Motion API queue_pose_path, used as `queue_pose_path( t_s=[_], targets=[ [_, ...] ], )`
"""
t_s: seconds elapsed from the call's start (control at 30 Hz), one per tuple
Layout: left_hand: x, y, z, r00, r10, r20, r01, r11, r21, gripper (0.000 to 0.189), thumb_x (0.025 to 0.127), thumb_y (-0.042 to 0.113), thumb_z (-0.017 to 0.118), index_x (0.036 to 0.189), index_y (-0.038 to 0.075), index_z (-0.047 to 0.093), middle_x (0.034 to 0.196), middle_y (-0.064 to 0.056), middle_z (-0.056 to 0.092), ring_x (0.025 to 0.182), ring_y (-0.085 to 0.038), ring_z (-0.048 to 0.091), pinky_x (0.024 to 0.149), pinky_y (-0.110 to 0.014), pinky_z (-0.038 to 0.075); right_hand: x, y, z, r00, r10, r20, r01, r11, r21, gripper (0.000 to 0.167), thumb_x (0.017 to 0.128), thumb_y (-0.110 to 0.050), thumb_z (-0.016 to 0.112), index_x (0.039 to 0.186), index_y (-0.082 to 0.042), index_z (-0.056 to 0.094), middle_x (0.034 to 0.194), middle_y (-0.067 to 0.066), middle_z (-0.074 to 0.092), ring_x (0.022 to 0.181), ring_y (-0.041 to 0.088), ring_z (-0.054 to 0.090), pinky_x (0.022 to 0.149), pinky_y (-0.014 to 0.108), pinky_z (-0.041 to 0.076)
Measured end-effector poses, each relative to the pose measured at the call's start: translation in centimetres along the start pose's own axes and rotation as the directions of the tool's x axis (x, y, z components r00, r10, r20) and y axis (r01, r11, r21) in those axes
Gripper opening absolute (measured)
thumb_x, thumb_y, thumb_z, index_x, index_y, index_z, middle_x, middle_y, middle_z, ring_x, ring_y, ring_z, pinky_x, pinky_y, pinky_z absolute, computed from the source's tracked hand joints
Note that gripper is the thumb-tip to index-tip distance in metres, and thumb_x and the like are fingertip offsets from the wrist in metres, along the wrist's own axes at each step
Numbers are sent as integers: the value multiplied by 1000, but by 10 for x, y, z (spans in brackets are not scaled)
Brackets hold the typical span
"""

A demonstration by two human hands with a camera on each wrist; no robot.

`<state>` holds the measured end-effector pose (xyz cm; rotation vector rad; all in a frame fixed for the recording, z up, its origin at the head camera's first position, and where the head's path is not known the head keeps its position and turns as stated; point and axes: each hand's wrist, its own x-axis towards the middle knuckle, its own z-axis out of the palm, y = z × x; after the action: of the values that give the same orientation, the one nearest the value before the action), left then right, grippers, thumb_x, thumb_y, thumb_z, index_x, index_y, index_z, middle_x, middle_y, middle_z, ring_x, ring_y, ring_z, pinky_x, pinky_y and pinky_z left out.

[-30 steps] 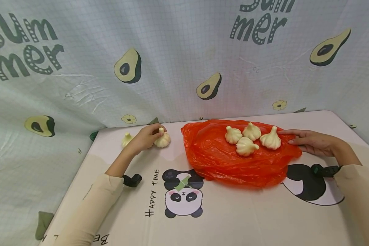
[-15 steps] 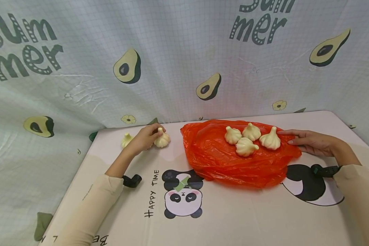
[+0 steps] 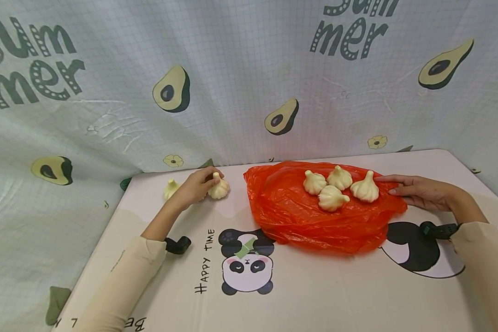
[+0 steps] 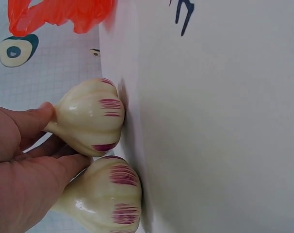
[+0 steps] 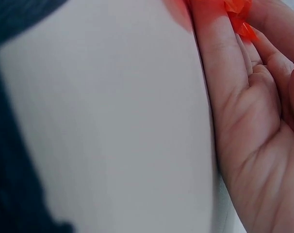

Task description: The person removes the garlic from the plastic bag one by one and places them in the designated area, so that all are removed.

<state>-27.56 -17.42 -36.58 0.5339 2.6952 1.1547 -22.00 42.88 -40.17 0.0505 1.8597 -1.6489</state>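
My left hand (image 3: 199, 185) pinches a whitish garlic bulb (image 3: 219, 188) by its stem at the back left of the table. In the left wrist view that bulb (image 4: 91, 116) shows purple streaks near its base, and its base is right at the tabletop. A second bulb (image 4: 106, 199) sits close below it there, partly behind the hand. My right hand (image 3: 425, 191) holds the right edge of a red plastic bag (image 3: 290, 216); a bit of the plastic (image 5: 241, 19) shows between thumb and fingers. Several garlic bulbs (image 3: 332, 198) lie grouped on the bag.
Another garlic bulb (image 3: 171, 188) stands left of my left hand, partly hidden by it. The white tablecloth (image 3: 315, 295) carries printed pandas and lettering. Behind the table hangs a pale curtain (image 3: 224, 55) printed with avocados.
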Motion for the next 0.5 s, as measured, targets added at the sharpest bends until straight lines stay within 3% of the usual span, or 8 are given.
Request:
queue_pose_path(
  t_s=[0.13, 0.27, 0.37, 0.5],
  targets=[
    [0, 2, -1, 1000, 4, 3, -4, 1000, -5, 29, 107, 12, 52, 132, -1, 59, 128, -20, 62, 112, -30, 54, 98, -43, 45, 0, -1, 0, 1000, -1, 12, 1, 1000, 2, 44, 107, -10, 50, 131, -44, 64, 124, -17, 64, 114, 18, 67, 99, 38, 53],
    [-2, 5, -3, 1000, 12, -5, -12, 1000, -3, 36, 106, 14, 54, 139, -1, 54, 138, -20, 59, 128, -35, 54, 109, -49, 43, 1, -2, 0, 1000, 9, 13, -9, 1000, -11, 42, 107, -12, 51, 129, -45, 65, 123, -16, 63, 115, 18, 67, 99, 38, 52],
    [-4, 9, -5, 999, 40, -13, -40, 999, 18, 39, 105, 15, 57, 140, -2, 52, 143, -22, 56, 139, -39, 47, 115, -50, 37, 1, -4, 0, 1000, 21, 18, -20, 1000, -8, 41, 107, -12, 51, 128, -44, 66, 123, -16, 63, 115, 20, 66, 99, 39, 52],
    [-6, 16, -6, 995, 96, -30, -94, 994, 50, 39, 104, 14, 59, 140, -2, 52, 144, -23, 54, 141, -38, 45, 117, -50, 35, 1, -5, 0, 998, 36, 51, -38, 999, 35, 42, 108, -11, 50, 129, -43, 67, 124, -15, 64, 117, 22, 66, 100, 39, 51]
  ],
)
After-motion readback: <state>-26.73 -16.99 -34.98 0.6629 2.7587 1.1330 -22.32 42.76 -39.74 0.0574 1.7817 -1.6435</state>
